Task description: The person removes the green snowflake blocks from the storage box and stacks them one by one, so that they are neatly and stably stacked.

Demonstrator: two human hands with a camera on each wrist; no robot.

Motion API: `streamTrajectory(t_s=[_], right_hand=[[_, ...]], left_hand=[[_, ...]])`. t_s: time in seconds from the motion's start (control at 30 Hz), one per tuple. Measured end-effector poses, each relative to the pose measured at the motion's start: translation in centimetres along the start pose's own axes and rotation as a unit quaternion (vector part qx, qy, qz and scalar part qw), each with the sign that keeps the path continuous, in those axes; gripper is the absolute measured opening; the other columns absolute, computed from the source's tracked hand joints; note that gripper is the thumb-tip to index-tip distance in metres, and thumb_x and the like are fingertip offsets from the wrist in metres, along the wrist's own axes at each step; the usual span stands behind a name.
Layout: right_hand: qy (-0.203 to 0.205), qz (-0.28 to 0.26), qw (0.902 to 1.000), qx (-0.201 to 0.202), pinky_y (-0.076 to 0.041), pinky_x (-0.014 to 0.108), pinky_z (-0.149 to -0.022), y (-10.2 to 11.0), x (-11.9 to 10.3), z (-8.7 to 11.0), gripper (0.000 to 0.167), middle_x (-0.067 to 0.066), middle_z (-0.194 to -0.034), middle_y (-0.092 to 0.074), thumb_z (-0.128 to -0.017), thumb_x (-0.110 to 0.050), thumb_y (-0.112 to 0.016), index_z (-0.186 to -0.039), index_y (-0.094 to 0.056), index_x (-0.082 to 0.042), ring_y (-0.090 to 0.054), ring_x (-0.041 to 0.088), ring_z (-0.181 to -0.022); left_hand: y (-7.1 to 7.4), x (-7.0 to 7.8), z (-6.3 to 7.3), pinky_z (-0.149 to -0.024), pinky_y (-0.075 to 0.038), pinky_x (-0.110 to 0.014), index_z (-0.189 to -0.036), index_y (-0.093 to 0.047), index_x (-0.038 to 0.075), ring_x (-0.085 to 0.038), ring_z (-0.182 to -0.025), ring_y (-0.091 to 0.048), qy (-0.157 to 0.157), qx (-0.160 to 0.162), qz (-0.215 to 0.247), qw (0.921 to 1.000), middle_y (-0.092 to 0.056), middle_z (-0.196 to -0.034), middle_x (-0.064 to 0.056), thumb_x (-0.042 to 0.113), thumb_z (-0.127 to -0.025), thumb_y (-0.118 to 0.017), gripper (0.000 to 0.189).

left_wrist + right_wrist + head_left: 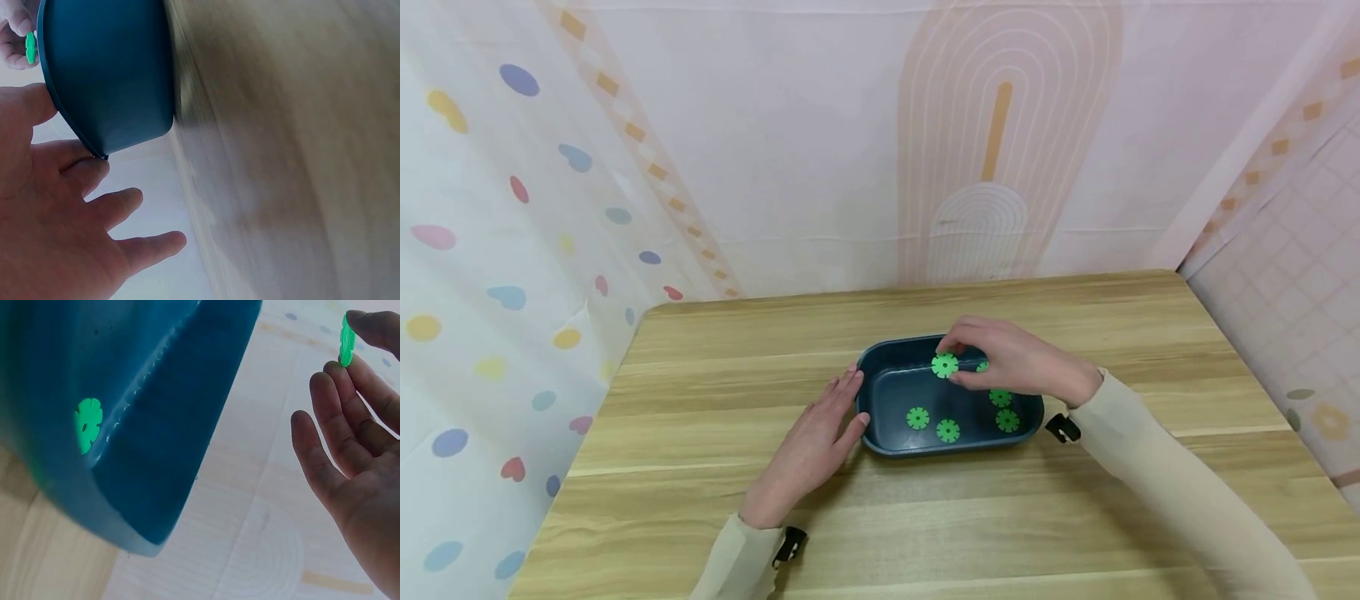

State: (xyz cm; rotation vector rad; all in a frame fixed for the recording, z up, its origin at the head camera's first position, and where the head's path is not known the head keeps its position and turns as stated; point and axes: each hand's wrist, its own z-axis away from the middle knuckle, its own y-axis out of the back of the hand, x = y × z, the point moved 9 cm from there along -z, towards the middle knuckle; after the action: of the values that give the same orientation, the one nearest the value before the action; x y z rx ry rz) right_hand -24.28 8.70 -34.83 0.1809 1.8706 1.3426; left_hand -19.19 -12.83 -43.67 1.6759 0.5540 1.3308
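A dark blue oval-cornered tub (pixel 895 392) sits on the wooden table, with several green notched discs lying in it, among them one green disc (pixel 917 418) near its left end. Above the tub, my right hand (pixel 1007 354) pinches another green notched disc (pixel 945 365) between thumb and fingertips; the right wrist view shows this disc (pixel 347 340) edge-on. My left hand (pixel 808 442) touches the tub's left rim with thumb and fingertips, its fingers fairly straight. In the left wrist view, the outer fingers of the left hand (pixel 69 212) are spread below the tub's wall (pixel 112 81).
The wooden table (pixel 715 417) extends around the tub on every side. Behind it hangs a patterned cloth (pixel 820 150), with a dotted cloth (pixel 512 333) at the left. A black clip (pixel 1063 427) is at the right cuff, another black clip (pixel 790 546) at the left.
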Motion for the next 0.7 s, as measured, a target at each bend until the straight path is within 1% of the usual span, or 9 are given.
streamTrajectory(t_s=[0.07, 0.23, 0.4, 0.5, 0.63, 0.7], right_hand=[[-0.003, -0.001, 0.9999, 0.01, -0.056, 0.041, -0.09, 0.3, 0.0, 0.4, 0.029, -0.002, -0.115, -0.066, -0.094, -0.02, -0.077, -0.122, -0.071, -0.011, -0.066, 0.02, -0.103], [-0.008, -0.006, 0.9993, 0.035, -0.056, 0.046, -0.089, 0.8, 0.2, 1.5, 0.03, 0.0, -0.115, -0.067, -0.094, -0.018, -0.077, -0.122, -0.072, -0.008, -0.067, 0.024, -0.103], [-0.012, -0.003, 0.9984, 0.054, -0.056, 0.048, -0.091, 1.3, 0.5, 2.3, 0.029, -0.001, -0.113, -0.067, -0.094, -0.018, -0.077, -0.121, -0.072, -0.008, -0.066, 0.02, -0.103], [-0.013, -0.004, 0.9981, 0.06, -0.056, 0.049, -0.091, 1.5, 0.7, 2.8, 0.03, 0.0, -0.113, -0.067, -0.093, -0.017, -0.078, -0.121, -0.072, -0.008, -0.066, 0.02, -0.102], [-0.007, 0.005, 0.9973, 0.072, -0.056, 0.047, -0.09, 1.6, 0.6, 3.5, 0.03, -0.001, -0.113, -0.068, -0.092, -0.016, -0.079, -0.121, -0.072, -0.009, -0.066, 0.018, -0.101], [-0.008, 0.006, 0.9968, 0.08, -0.057, 0.045, -0.09, 1.7, 0.7, 3.9, 0.031, -0.002, -0.113, -0.068, -0.092, -0.017, -0.08, -0.12, -0.072, -0.009, -0.065, 0.015, -0.1]], left_hand=[[0.0, 0.0, 0.1, -0.115, -0.03, -0.07, -0.164, -0.029, 0.011, -0.035, -0.155, -0.024, -0.001, 0.002, -0.001, 1.0, -0.02, -0.171, -0.001, 0.036, -0.11, -0.05, 0.063], [0.1, 0.2, 0.2, -0.114, -0.03, -0.07, -0.164, -0.029, 0.012, -0.035, -0.155, -0.024, -0.002, 0.004, -0.004, 1.0, -0.021, -0.171, -0.001, 0.037, -0.11, -0.05, 0.063], [0.2, 0.3, 0.3, -0.114, -0.03, -0.07, -0.164, -0.03, 0.011, -0.035, -0.155, -0.025, -0.002, 0.008, -0.003, 1.0, -0.021, -0.171, -0.002, 0.034, -0.11, -0.052, 0.063], [0.1, 0.4, 0.3, -0.115, -0.03, -0.07, -0.164, -0.03, 0.011, -0.035, -0.155, -0.025, -0.001, 0.006, -0.003, 1.0, -0.021, -0.171, -0.002, 0.035, -0.11, -0.052, 0.063], [0.1, 0.4, 0.4, -0.115, -0.029, -0.069, -0.165, -0.028, 0.012, -0.033, -0.156, -0.023, 0.0, 0.0, -0.002, 1.0, -0.02, -0.171, -0.002, 0.037, -0.11, -0.05, 0.064], [0.1, 0.4, 0.5, -0.115, -0.029, -0.069, -0.165, -0.028, 0.012, -0.032, -0.156, -0.023, 0.0, -0.001, -0.001, 1.0, -0.02, -0.171, -0.002, 0.037, -0.11, -0.05, 0.064]])
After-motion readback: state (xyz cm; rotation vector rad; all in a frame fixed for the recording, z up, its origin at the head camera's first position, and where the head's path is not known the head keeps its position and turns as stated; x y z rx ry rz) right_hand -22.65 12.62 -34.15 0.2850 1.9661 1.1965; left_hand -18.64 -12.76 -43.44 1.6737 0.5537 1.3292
